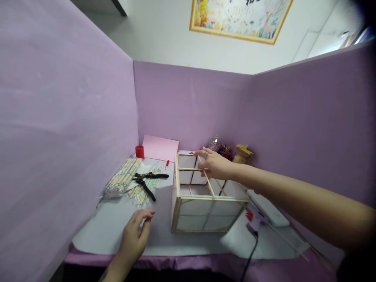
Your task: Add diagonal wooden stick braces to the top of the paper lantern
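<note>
A: What sits nearest on the surface (117,231)?

B: The left hand (135,235), fingers loosely curled, fingertips resting on the pale sheet, holding nothing. Right of it lies a glue gun (252,220) with a red trigger and a dark cord running off the front edge.

A: And the box?

B: A stick frame box (202,196) stands in the middle, open on top, with pale panels on its sides. I can see only its own cross sticks inside it. The right hand (216,164) reaches over its far top edge, fingers closed around a thin stick (207,178) of the frame.

A: What is left of it?

B: Black pliers (147,182) lie across loose sticks, touching them, just beside a clear bag of sticks (122,180).

A: Farther back?

B: A small red cup (140,151), contents hidden, next to a pink sheet (160,148) leaning on the purple wall (188,105). In the far right corner a container of coloured bits (219,147), too blurred to name, and a twine spool (243,154).
</note>
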Motion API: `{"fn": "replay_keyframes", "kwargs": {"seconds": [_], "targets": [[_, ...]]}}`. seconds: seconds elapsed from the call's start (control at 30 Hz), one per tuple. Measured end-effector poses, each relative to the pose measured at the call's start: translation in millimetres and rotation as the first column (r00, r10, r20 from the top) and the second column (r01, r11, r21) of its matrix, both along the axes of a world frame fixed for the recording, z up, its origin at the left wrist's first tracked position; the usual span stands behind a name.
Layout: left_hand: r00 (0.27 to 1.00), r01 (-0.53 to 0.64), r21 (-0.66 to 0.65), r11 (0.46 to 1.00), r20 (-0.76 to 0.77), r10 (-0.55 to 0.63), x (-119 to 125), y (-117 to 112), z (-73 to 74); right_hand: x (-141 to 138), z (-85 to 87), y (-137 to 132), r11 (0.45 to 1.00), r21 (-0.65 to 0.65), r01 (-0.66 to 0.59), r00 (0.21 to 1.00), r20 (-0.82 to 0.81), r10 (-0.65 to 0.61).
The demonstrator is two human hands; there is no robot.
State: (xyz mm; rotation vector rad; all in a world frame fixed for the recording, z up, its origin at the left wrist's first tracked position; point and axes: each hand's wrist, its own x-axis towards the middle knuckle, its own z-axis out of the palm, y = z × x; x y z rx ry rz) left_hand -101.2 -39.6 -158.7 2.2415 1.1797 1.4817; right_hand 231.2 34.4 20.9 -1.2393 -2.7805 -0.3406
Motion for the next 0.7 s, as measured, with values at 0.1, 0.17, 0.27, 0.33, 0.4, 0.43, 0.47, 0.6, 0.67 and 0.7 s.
{"fn": "replay_keyframes", "kwargs": {"seconds": [0.1, 0.17, 0.27, 0.33, 0.4, 0.43, 0.47, 0.6, 0.67, 0.7], "targets": [[1.0, 0.002, -0.041, 0.999, -0.016, -0.003, -1.6, 3.1, -12.2, 0.7, 6.8, 9.2, 0.999, -0.019, -0.032, 0.999, 0.026, 0.032], [1.0, -0.009, -0.075, 0.997, -0.011, 0.008, -2.8, 5.3, -17.5, 1.8, 16.4, 15.1, 0.999, -0.028, -0.037, 0.998, 0.05, 0.038], [1.0, 0.004, -0.122, 0.993, -0.026, -0.007, -3.0, 7.3, -20.0, 2.1, 36.1, 24.9, 1.0, -0.013, 0.007, 0.996, 0.086, -0.006], [0.998, 0.02, -0.144, 0.989, -0.057, -0.028, -2.0, 7.7, -19.5, 1.0, 50.9, 32.3, 0.998, 0.003, 0.064, 0.991, 0.114, -0.064], [0.996, 0.024, -0.158, 0.987, -0.08, -0.037, -0.7, 7.8, -18.7, -1.1, 66.1, 40.2, 0.992, 0.019, 0.125, 0.982, 0.141, -0.126], [0.996, 0.022, -0.166, 0.986, -0.086, -0.037, -0.3, 7.8, -18.4, -2.3, 73.7, 44.2, 0.988, 0.029, 0.154, 0.976, 0.152, -0.156], [0.995, 0.018, -0.179, 0.984, -0.089, -0.035, 0.1, 7.9, -18.1, -3.5, 81.5, 48.2, 0.983, 0.041, 0.181, 0.97, 0.159, -0.185], [0.994, 0.002, -0.241, 0.971, -0.104, -0.028, 0.5, 8.3, -16.9, -6.1, 114.0, 65.9, 0.95, 0.099, 0.295, 0.941, 0.144, -0.307], [0.993, 0.007, -0.261, 0.965, -0.112, -0.038, 0.7, 8.3, -16.0, -5.4, 130.2, 76.4, 0.927, 0.118, 0.356, 0.922, 0.115, -0.369], [0.992, 0.013, -0.268, 0.963, -0.116, -0.046, 0.8, 8.2, -15.6, -4.7, 137.7, 81.9, 0.915, 0.123, 0.385, 0.913, 0.092, -0.397]]}}
